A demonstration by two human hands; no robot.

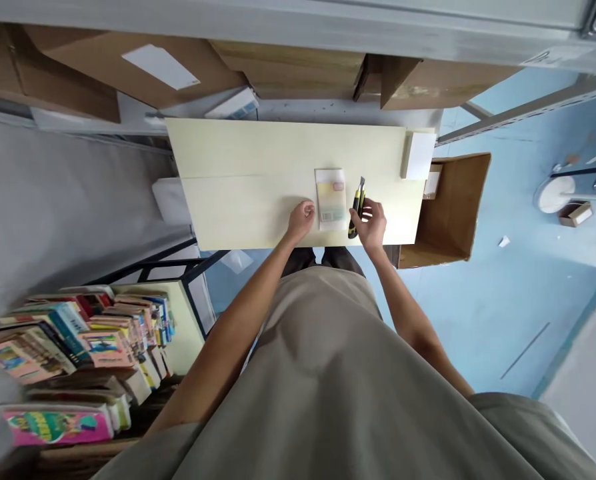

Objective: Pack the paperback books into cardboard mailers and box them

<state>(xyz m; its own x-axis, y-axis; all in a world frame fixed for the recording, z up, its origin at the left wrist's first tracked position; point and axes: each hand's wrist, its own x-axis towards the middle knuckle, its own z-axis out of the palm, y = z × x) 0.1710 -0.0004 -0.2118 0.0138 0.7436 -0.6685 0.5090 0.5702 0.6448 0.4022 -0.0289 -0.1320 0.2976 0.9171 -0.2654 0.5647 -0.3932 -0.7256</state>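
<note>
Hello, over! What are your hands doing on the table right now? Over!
Left hand curled beside the wrapped packet, grip unclear. Right hand on the yellow-black utility knife, blade out. Packet flat on the table; white box far off.

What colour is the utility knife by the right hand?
Yellow and black utility knife, seen in the head view.

A pale cream table [258, 167] stands on a light blue floor [503, 300]. Beyond the hands, brown cardboard boxes [128, 73] sit under a grey shelf [328, 27]. Right of them stands an open carton [453, 207]; to the lower left, stacked books [78, 347].
</note>
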